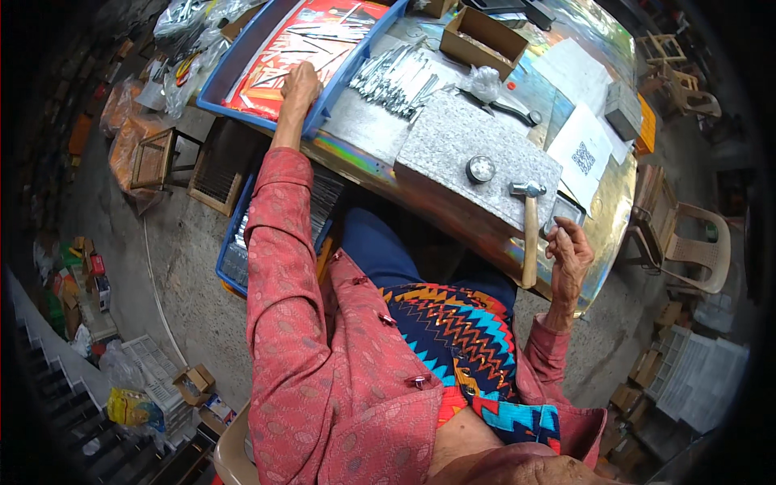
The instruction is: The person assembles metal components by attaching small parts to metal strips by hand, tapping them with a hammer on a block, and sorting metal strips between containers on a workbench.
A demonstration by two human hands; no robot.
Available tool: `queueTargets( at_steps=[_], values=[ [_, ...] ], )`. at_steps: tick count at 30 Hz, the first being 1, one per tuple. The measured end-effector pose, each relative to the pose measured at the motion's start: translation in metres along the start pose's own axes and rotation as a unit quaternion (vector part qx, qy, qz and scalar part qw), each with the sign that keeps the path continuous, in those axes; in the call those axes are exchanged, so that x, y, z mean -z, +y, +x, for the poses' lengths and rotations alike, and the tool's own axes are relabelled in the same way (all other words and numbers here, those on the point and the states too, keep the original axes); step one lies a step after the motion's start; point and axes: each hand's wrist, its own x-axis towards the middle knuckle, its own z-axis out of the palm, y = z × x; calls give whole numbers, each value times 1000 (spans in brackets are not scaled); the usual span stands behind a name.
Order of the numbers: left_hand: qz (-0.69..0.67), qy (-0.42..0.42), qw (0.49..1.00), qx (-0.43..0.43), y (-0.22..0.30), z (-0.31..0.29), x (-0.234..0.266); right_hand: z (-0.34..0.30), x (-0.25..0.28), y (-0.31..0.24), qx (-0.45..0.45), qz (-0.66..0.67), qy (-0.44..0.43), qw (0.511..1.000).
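One bare right hand [570, 257] is hanging at the near edge of the counter [360, 145], toward the right end, its fingers half curled; whether that grip is pinching something small, I cannot tell. Just to its left, a hammer [530, 234] is lying with its head on the right end of a grey stone block [440, 149] and its handle pointing back to the near edge, where a careless swing could be knocking it. A small round metal piece [480, 169] is sitting on the block. Farther left, a strip of counter surface is showing between the block and the right wall of a blue tray [326, 105], probably offering the easiest way out. The left forearm [293, 129] is crossing the tray's near rim, and the left hand [301, 83] is resting over slender metal pieces [335, 48], which are lying crisscross on a red sheet [260, 65] inside; the fingertips are hidden, so I cannot tell what that grip is holding. Lifting a piece straight up by a free end should be working better than raking. Beyond the right wall, a rod pile [396, 81] is spreading; a low sweep might be scattering it. Toward the far edge, an open cardboard box [477, 55] is standing.
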Motion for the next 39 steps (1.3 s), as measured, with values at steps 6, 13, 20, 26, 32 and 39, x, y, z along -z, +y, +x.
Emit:
queueTargets(
  at_steps=[6,13,20,26,32,39],
  values=[
    [15,6,998,-62,-14,12,-32,-5,11,5,-14,-1,31,999],
    [43,72,992,-91,-61,32,-37,6,36,18,-17,5,80,997],
    [-474,106,867,-116,-6,0,-2,27,83,56,-9,-198,166,966],
    [-681,-26,727,-87,55,-71,39,41,98,77,53,-416,167,892],
    [-733,-201,642,-100,95,-136,32,48,104,86,138,-551,153,809],
    [-725,-295,615,-97,131,-183,30,60,97,85,149,-598,106,780]
  ],
)
